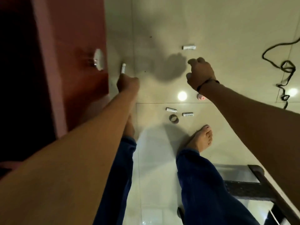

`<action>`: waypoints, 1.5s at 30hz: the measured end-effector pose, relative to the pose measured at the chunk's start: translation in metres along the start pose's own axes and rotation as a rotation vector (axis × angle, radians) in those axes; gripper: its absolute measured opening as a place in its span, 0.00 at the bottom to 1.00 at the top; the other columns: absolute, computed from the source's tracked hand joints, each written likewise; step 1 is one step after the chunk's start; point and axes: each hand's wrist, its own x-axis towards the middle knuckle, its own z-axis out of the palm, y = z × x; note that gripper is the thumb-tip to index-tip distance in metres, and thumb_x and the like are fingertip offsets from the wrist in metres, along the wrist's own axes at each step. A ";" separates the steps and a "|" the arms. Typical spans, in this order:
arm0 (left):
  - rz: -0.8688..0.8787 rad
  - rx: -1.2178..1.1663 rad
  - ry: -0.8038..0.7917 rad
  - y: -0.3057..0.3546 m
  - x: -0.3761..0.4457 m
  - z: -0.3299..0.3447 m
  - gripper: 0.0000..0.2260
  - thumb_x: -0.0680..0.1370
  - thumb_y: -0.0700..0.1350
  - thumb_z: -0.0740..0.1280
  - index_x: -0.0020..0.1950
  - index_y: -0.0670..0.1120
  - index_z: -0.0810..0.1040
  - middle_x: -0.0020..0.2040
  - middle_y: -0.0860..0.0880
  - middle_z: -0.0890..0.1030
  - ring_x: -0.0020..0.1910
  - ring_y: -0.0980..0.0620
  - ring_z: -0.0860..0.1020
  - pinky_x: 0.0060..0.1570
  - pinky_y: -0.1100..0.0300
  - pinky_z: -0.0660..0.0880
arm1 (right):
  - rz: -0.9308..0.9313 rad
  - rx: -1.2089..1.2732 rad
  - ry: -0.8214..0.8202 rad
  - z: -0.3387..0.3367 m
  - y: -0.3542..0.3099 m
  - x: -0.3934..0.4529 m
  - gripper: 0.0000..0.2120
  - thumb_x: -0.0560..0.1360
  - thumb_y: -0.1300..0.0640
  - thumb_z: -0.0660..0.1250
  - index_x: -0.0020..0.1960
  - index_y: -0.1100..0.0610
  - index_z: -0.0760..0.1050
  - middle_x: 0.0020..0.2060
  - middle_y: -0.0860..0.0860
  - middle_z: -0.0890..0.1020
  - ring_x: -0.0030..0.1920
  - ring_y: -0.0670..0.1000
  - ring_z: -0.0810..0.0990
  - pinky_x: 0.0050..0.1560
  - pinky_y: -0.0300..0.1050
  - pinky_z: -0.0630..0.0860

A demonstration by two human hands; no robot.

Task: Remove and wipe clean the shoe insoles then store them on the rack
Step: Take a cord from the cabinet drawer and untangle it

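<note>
No shoe, insole or rack shows in the head view. I look down at a cream tiled floor (162, 21). My left hand (128, 84) reaches to the foot of a red wall, fingers curled, and pinches the near end of a small white battery (123, 68). My right hand (200, 73) hovers over the tiles with loosely curled, spread fingers and holds nothing. A second white battery (189, 47) lies just beyond it.
Two more batteries (171, 109) (187, 114), a small tape ring (174, 119) and a pink-white cap (201, 96) lie near my bare foot (201, 138). A black cable (287, 70) snakes at the right. The red wall (81, 38) bears a white knob (98, 59). Dark furniture (256, 184) stands at the lower right.
</note>
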 end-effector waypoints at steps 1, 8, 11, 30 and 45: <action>0.016 0.028 0.069 -0.004 0.015 0.009 0.19 0.77 0.41 0.62 0.67 0.37 0.70 0.64 0.40 0.75 0.63 0.44 0.74 0.59 0.58 0.70 | -0.015 -0.025 0.018 0.003 0.007 0.010 0.21 0.75 0.66 0.59 0.67 0.65 0.65 0.63 0.64 0.68 0.60 0.65 0.70 0.58 0.52 0.68; 0.091 0.092 0.151 -0.034 0.106 0.048 0.19 0.78 0.46 0.60 0.67 0.40 0.69 0.67 0.40 0.71 0.65 0.42 0.69 0.63 0.54 0.66 | -0.033 -0.053 0.079 0.029 0.020 0.074 0.28 0.73 0.70 0.59 0.71 0.58 0.58 0.68 0.57 0.62 0.63 0.61 0.65 0.52 0.52 0.72; 0.086 0.165 0.000 -0.128 0.065 0.085 0.24 0.80 0.55 0.49 0.65 0.41 0.71 0.63 0.40 0.73 0.63 0.41 0.70 0.64 0.48 0.66 | -0.007 -0.079 0.084 0.039 0.021 0.094 0.27 0.73 0.68 0.60 0.69 0.52 0.60 0.68 0.54 0.62 0.64 0.60 0.63 0.48 0.53 0.72; 0.003 -0.401 -0.036 0.010 0.016 0.052 0.11 0.72 0.46 0.66 0.45 0.38 0.79 0.43 0.39 0.83 0.43 0.43 0.83 0.44 0.49 0.81 | 0.179 0.596 0.017 0.034 -0.036 0.018 0.11 0.76 0.53 0.61 0.42 0.60 0.75 0.39 0.58 0.82 0.44 0.61 0.80 0.50 0.54 0.76; 0.352 -1.058 0.089 -0.040 -0.234 -0.234 0.10 0.77 0.36 0.63 0.58 0.45 0.72 0.41 0.51 0.79 0.39 0.55 0.78 0.45 0.57 0.78 | -0.306 0.761 -0.009 -0.180 -0.221 -0.208 0.09 0.73 0.61 0.63 0.52 0.54 0.77 0.32 0.51 0.79 0.29 0.42 0.75 0.33 0.36 0.71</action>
